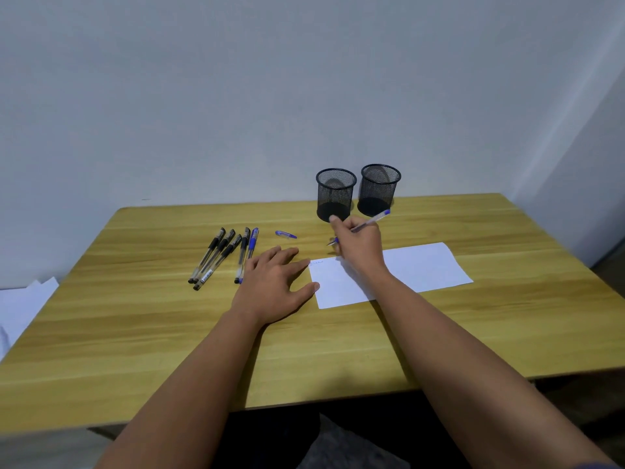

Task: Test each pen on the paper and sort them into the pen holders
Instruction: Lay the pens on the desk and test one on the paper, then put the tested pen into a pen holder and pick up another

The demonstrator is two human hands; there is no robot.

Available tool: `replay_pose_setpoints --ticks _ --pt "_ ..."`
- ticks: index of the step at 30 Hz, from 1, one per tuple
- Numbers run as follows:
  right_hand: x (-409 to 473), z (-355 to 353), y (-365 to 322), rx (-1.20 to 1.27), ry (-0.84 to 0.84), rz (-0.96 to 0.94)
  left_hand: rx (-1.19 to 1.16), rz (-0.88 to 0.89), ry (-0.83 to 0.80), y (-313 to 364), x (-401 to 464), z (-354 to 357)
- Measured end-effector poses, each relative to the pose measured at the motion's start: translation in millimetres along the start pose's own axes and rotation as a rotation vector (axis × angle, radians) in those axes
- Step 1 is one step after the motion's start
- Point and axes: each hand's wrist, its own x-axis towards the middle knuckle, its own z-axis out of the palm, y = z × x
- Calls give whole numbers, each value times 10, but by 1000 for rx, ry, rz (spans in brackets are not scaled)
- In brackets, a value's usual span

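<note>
My right hand [360,243] grips an uncapped blue pen [373,220], its tip just above the far left corner of the white paper [419,265]. A faint blue scribble [316,262] marks that corner. The pen's blue cap [285,234] lies on the table behind my left hand. My left hand [274,282] rests flat on the table, fingertips touching the paper's left edge. Several capped pens [223,257], mostly black and one blue, lie in a row to the left. Two black mesh pen holders [336,194] [379,189] stand side by side at the back; no pens show in them.
The wooden table [169,333] backs onto a plain wall. Loose white sheets [20,306] lie off the table's left edge. The near edge of the table runs across the lower part of the view.
</note>
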Motion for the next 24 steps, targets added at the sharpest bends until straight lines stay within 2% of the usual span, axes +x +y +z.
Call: replay_pose_setpoints --ticks 4,11,15,17,19,24 --pt "14 -296 -241 71 27 -40 3 5 6 -3 -10 -9" --pt "-69 -624 -80 182 -141 134 -23 7 14 33 -18 -49" --pt "-24 -615 99 221 -169 141 -185 -38 171 -13 102 -149" --pt "-9 -615 124 216 -168 131 -163 -50 257 -67 253 -218" --pt "-7 -620 144 210 -173 117 -79 -92 218 -127 415 -276" --pt "36 -639 192 222 -167 119 187 -166 -21 -298 731 -278"
